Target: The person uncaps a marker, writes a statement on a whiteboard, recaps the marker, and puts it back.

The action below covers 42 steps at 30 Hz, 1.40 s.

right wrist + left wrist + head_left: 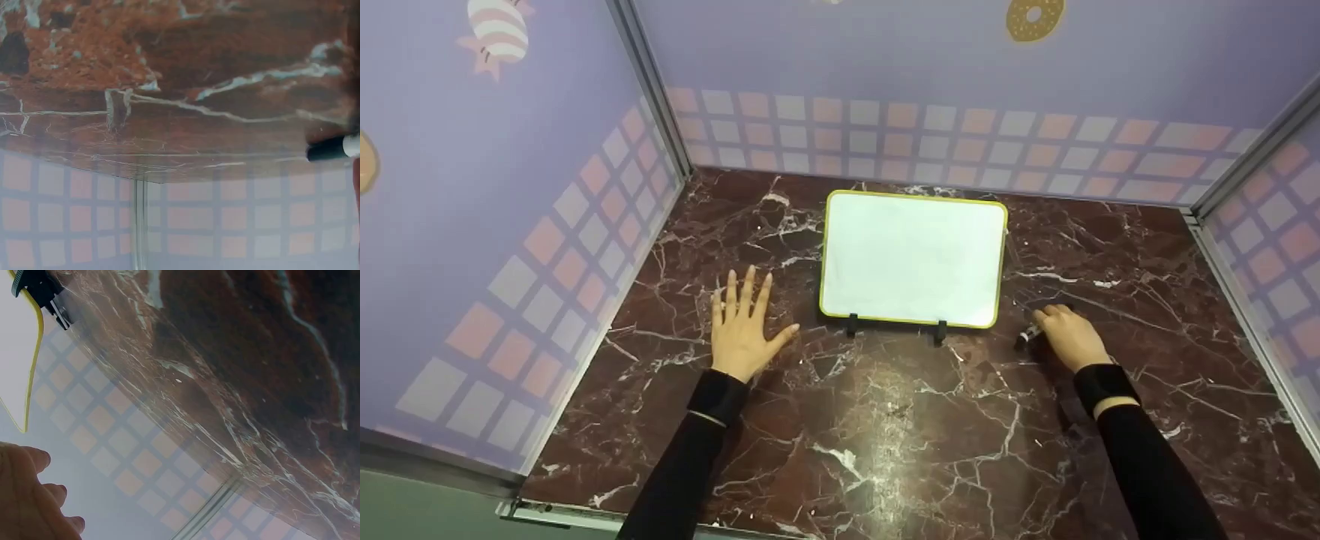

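A whiteboard (913, 259) with a yellow rim stands propped on a black stand (941, 331), its white face bare. To the left of it my left hand (741, 337) lies flat on the marble tabletop with fingers spread; part of this hand (28, 495) shows at the lower left of the left wrist view. On the other side of the board, my right hand (1069, 336) curls its fingers round a marker pen (1026, 336), low over the table. The black end and white barrel of the marker (332, 148) enter the right wrist view from its right edge.
Dark red marble tabletop (900, 435) with white veins spreads around both hands. Purple panels with pink and white checks enclose it at the back (870, 67), left (442, 225) and right (1294, 217), joined by metal corner strips.
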Tool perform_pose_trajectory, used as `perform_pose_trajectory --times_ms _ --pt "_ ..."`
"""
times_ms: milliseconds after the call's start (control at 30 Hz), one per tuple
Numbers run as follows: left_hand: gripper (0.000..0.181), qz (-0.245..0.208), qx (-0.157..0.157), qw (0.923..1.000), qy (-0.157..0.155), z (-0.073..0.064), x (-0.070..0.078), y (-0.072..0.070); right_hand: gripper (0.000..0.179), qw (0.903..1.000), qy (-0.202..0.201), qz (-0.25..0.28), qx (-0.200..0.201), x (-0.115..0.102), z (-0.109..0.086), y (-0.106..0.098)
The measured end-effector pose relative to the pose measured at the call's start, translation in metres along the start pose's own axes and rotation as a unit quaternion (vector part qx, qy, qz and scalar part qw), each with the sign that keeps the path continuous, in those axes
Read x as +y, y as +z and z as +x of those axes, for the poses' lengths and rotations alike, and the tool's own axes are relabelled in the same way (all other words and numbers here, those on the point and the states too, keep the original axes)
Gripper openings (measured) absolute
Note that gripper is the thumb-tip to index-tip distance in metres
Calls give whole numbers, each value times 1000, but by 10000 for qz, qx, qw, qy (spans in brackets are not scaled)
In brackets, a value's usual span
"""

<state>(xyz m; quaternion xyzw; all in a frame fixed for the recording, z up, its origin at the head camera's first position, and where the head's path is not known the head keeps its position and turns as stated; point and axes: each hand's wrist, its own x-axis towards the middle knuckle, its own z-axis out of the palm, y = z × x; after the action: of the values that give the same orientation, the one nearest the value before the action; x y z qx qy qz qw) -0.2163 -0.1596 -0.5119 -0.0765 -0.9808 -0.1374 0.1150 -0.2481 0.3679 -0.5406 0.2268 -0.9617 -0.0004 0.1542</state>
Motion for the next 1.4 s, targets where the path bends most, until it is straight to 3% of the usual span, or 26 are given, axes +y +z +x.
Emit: perform_pose_trajectory --times_ms 133,233,333,433,500,567,600,633,800,833,867,933,1000,1167,1300,1400 --pt "92 -31 -17 10000 -30 1 0 -1 19 9972 209 322 642 0 9 -16" --pt "92 50 -19 10000 -56 1 0 -2 21 9825 710 952 1436 -10 21 -34" --pt "92 139 -46 9999 -58 0 1 -3 19 9462 1329 1927 2233 -29 35 -51" --pt "92 153 -49 9999 -39 -1 1 -4 17 8927 1799 3030 2811 -51 48 -61" --pt "92 96 -18 9999 -30 -2 2 -4 16 8567 1986 3717 2976 -64 54 -64" --pt "92 42 7 10000 -13 -2 3 -4 16 8169 2161 4391 3052 -75 58 -63" --pt "91 10 52 10000 10 -2 4 -4 16 7913 2235 4812 3038 -81 60 -63" --pt "91 11 73 10000 28 -2 5 -4 15 7593 2282 5296 3016 -87 62 -62" --pt "91 67 180 9996 205 0 10 -5 12 5652 2336 7412 2767 -118 70 -61" --pt "91 83 185 9995 254 1 12 -5 17 5381 2321 7650 2671 -125 72 -60" --pt "90 50 215 9992 318 2 14 -5 21 5215 2289 7811 2561 -133 74 -59" --pt "90 10 231 9987 454 4 19 -6 23 5050 2216 8018 2300 -148 77 -58" --pt "91 -2 264 9977 629 6 24 -8 22 5005 2120 8139 2051 -163 81 -56" --pt "89 -128 402 9929 1109 10 39 -10 19 5086 1795 8247 1701 -194 91 -50" --pt "76 -476 470 9866 1489 12 50 -8 19 5132 1629 8281 1561 -213 98 -46" --pt "63 -891 452 9796 1741 13 58 -6 14 5291 1544 8229 1381 -225 100 -44"
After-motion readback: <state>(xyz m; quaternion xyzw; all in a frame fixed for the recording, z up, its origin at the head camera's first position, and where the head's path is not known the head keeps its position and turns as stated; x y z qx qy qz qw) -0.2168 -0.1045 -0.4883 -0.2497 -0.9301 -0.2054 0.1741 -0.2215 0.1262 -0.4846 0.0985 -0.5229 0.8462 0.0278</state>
